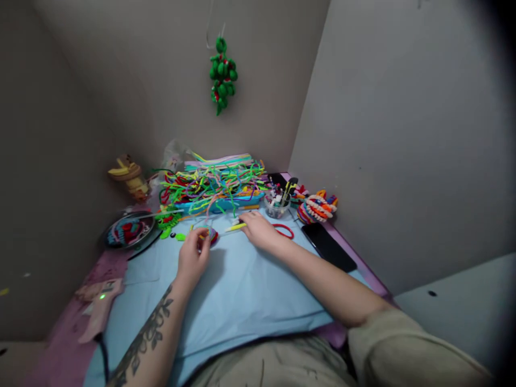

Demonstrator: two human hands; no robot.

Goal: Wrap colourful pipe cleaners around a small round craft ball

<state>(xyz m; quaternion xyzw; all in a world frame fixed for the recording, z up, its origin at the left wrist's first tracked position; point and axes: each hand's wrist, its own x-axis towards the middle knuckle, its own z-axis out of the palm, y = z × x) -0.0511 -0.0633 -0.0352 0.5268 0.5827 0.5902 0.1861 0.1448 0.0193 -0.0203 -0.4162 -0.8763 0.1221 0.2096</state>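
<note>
Pipe cleaners [220, 180] tangle beyond the right hand [255, 227].

This looks like a craft corner between grey walls [382, 107]. Fuzzy craft stems [217, 180] crowd the far edge of the table [72, 349]; a glue gun [104, 305] lies left.

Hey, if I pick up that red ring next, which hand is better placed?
Probably the right: your right hand is nearer, and the red ring lies beside that forearm. Your left hand is farther off and appears to hold a small multicoloured piece.
</note>
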